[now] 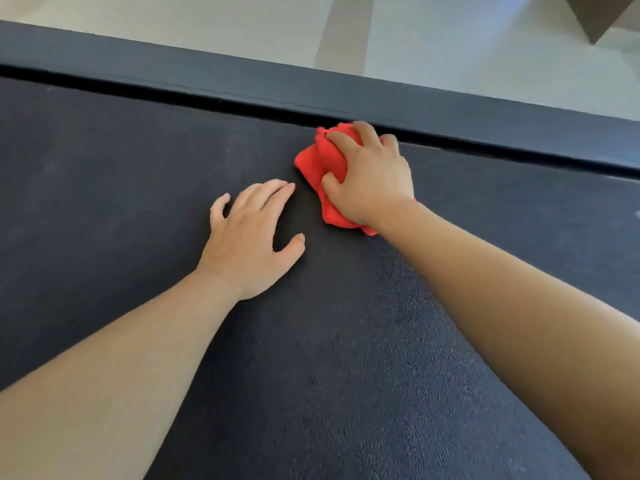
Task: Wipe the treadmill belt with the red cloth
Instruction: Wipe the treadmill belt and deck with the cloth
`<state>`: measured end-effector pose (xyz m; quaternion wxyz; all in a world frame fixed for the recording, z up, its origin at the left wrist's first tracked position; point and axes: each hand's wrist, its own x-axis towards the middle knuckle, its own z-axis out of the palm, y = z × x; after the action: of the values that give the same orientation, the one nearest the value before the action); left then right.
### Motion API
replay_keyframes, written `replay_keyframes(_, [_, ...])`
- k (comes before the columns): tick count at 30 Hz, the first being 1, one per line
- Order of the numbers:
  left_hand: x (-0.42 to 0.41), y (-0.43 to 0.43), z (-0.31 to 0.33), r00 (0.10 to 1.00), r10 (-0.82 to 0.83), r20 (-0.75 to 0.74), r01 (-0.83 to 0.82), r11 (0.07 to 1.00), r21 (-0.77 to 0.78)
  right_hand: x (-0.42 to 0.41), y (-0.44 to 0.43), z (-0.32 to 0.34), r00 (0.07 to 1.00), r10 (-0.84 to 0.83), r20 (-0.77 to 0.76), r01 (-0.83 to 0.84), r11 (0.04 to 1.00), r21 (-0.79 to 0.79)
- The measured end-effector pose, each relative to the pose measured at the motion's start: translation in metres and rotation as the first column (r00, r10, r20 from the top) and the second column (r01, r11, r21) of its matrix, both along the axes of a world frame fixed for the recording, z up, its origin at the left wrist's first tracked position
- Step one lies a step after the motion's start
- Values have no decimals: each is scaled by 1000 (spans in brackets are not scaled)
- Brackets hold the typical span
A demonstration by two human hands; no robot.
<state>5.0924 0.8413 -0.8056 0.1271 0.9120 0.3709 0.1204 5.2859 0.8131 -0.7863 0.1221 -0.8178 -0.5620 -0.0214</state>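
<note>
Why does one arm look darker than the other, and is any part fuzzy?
Head view: the right arm looks shaded, so it seems browner than the left arm; the belt grain is crisp near the camera and smudgier toward the far left; the red cloth shows no glare.
</note>
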Motion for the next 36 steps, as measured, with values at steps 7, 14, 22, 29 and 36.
replay_keyframes(7, [1,1,-1,1000,-13,-4,13,1000,9,5,1,2,1000,6,-17,-6,1000,-11])
replay_keyframes(14, [-2,3,-5,998,-37,48,35,999,31,-33,-95,4,994,-108,-12,108,994,14])
replay_keyframes(22, [-1,-2,-2,999,-41,28,38,994,107,-33,-156,-2,978,-203,-38,206,971,121])
replay_keyframes(29, [-12,-79,1,997,-66,-51,65,998,-18,-32,-167,0,981,-192,-14,192,981,15])
replay_keyframes(36, [-67,-170,-2,997,-72,-12,72,997,-2,-106,-293,1,998,-63,-13,63,998,26])
